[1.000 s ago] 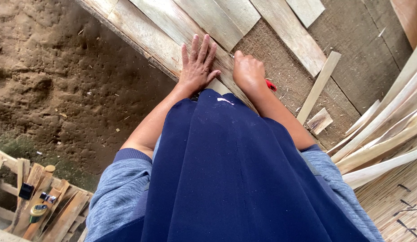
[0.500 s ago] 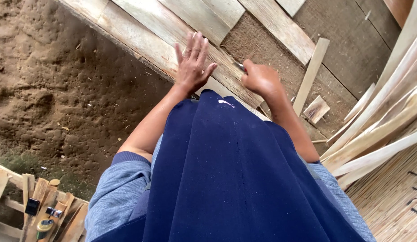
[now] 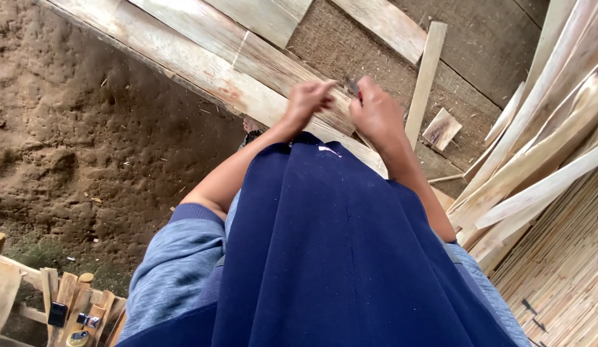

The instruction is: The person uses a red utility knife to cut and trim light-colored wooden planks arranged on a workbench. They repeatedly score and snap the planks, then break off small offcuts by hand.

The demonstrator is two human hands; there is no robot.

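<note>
Head view: left hand (image 3: 307,99) curled loosely, fingertips bunched toward a small dark object (image 3: 352,87) pinched at the top of the right hand (image 3: 376,112); kind of object too small to tell. Lay just beside the left fingertips, to their right, so nearer the right hand, already closed on it. Both hands poised above a pale wooden plank (image 3: 202,61), long axis running from upper left to lower right. Leaned at right: a bundle of slats (image 3: 536,160).
</note>
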